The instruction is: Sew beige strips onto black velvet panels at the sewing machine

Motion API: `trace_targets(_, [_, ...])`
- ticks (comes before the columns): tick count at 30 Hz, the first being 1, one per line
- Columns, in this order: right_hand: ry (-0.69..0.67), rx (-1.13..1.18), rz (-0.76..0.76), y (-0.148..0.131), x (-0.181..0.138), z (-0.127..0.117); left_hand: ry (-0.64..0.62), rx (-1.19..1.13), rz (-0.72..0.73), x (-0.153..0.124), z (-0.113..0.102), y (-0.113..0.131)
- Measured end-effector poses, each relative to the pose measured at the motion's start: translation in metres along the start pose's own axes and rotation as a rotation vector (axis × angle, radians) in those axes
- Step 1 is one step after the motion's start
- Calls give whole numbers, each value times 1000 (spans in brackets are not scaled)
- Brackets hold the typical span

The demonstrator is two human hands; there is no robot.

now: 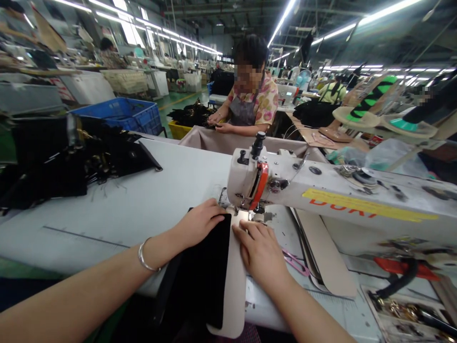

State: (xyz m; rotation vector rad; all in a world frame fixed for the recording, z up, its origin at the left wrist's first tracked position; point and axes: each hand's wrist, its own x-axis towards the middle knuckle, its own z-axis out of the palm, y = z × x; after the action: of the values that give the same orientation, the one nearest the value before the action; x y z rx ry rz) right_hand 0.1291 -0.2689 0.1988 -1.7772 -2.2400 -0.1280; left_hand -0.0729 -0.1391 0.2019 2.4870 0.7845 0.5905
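A black fabric piece [203, 271] lies along a long beige panel with rounded corners [235, 281], both running under the head of a white sewing machine [243, 176]. My left hand [202, 221], with a silver bangle at its wrist, rests on the top of the black fabric, fingers stretched toward the presser foot. On the right, my right hand [259, 243] lies on the beige panel just in front of the needle area, its fingers extended and pressing down. The needle point itself is hidden behind the machine head and fingers.
Pink-handled scissors [296, 263] and a stack of beige panels [326, 257] lie right of my right hand. A heap of black pieces [71, 157] covers the table's far left. Behind the machine, a co-worker [253, 95] handles dark pieces beside a blue crate [121, 114].
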Motion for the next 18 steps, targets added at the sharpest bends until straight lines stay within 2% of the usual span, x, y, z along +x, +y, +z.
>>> trace_targets(4, [-1,14,7,-1,1,-1,-34,46,17,16,8,3])
trace_targets(9, [-20,25,24,-1,2,0,28,-58,-28,29,14,1])
trace_targets(18, [-41,-52,33,0,2,2,17,-74,-69,42,17,3])
